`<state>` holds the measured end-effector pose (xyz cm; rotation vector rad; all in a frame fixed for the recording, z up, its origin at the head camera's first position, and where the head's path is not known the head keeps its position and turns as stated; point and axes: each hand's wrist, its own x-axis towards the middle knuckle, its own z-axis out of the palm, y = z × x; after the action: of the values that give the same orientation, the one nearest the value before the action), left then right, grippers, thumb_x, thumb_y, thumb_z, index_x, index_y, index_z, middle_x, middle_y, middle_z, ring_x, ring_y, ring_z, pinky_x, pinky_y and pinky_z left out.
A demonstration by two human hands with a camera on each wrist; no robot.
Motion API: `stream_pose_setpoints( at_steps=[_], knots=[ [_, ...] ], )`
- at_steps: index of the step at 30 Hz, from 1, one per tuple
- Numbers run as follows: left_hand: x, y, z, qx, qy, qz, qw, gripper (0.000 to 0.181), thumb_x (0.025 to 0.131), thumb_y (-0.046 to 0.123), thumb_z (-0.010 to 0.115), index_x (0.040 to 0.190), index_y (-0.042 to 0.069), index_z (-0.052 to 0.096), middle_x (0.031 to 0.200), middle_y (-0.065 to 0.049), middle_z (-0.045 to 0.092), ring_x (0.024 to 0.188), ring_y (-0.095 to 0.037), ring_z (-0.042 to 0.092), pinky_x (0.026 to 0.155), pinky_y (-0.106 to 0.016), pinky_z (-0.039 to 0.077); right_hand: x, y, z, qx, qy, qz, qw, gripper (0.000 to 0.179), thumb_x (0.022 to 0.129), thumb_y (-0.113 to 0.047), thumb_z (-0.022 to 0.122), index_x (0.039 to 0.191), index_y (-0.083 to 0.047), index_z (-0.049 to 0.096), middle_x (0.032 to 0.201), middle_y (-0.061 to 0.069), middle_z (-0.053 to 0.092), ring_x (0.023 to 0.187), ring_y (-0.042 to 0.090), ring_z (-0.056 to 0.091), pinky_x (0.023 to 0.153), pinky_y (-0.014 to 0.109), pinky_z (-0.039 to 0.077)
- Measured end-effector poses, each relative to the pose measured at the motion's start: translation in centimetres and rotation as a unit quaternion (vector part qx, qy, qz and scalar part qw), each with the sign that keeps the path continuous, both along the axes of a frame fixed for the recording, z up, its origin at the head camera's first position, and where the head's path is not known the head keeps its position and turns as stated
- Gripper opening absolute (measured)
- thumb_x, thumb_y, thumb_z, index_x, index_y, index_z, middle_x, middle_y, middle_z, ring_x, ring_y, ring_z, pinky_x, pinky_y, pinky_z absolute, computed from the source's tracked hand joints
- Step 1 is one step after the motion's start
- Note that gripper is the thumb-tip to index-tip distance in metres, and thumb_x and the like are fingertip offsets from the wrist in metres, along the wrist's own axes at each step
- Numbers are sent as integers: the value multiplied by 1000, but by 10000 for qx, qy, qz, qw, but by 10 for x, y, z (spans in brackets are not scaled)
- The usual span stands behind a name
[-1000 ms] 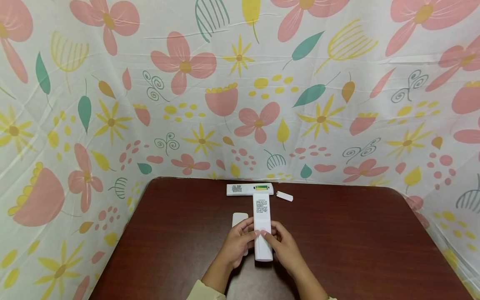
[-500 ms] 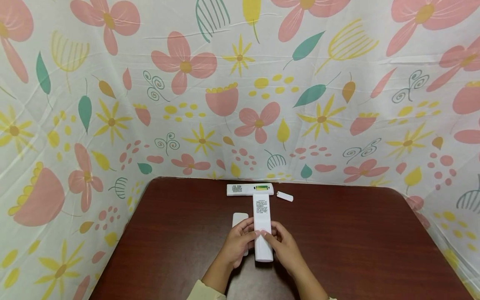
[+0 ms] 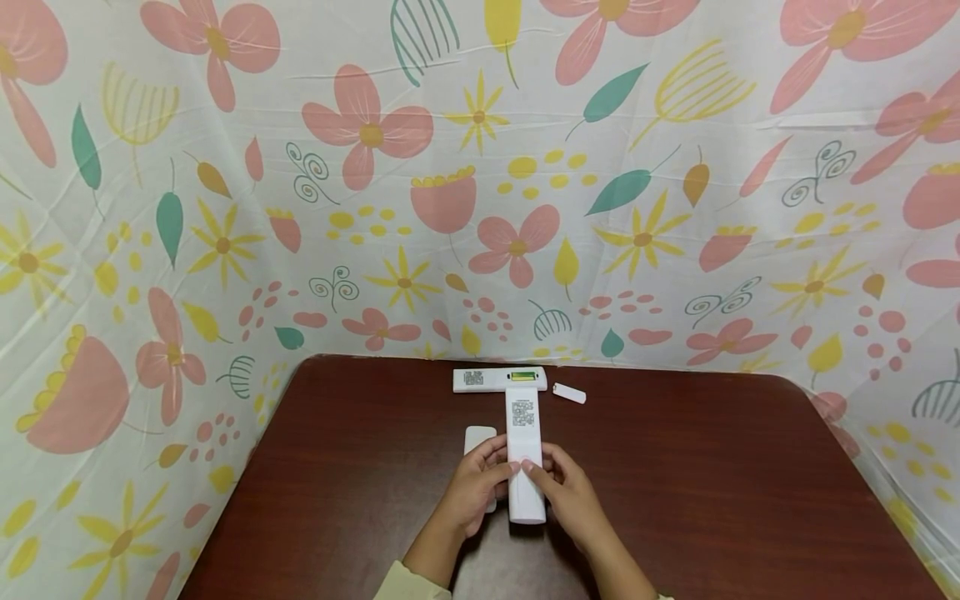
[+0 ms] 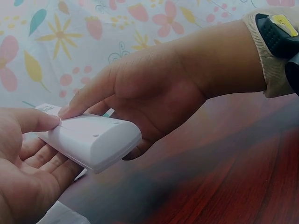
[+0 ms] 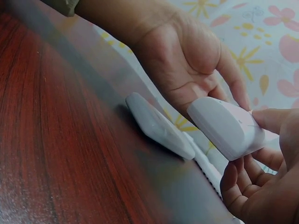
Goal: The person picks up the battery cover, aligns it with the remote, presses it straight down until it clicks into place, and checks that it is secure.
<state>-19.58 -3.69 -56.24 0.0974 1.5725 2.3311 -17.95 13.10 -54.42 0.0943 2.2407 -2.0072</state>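
A white remote control is held lengthwise between both hands, its back with a printed label facing up. My left hand grips it from the left, thumb on the back and fingers curled along the underside. From the other side my right hand grips it the same way, and the two thumbtips nearly meet over the lower half. In the right wrist view the remote's rounded near end hangs above the table. Under my left hand lies a second white remote, partly hidden by the fingers.
At the back of the dark wood table lies another white remote, its battery compartment uncovered and a green battery inside. A small white battery cover lies to its right. A flowered cloth hangs behind the table.
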Motion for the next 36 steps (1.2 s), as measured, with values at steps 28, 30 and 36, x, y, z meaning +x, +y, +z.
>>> stream_pose_setpoints(
  at_steps=[28, 30, 36],
  knots=[
    [1, -3, 5, -300, 57, 37, 9995, 62, 97, 10, 62, 153, 0, 38, 140, -19, 58, 102, -13, 66, 81, -27, 56, -1, 4, 0, -249, -47, 35, 9997, 34, 99, -19, 64, 131, -7, 62, 110, 15, 66, 95, 18, 64, 81, 27, 54],
    [1, -2, 5, -332, 80, 51, 9994, 62, 97, 10, 61, 153, -1, 38, 142, -21, 56, 103, -14, 66, 82, -27, 56, -2, 4, -1, -270, -60, 43, 9996, 34, 99, -19, 65, 131, -7, 62, 110, 15, 66, 95, 18, 63, 81, 27, 54],
    [2, 0, 3, -506, 272, 47, 9983, 61, 96, 9, 59, 153, -2, 38, 149, -23, 50, 114, -17, 63, 89, -28, 54, -4, 6, -5, -232, -32, -18, 9997, 36, 98, -20, 66, 131, -6, 62, 108, 15, 65, 94, 17, 64, 82, 26, 54]
  ],
)
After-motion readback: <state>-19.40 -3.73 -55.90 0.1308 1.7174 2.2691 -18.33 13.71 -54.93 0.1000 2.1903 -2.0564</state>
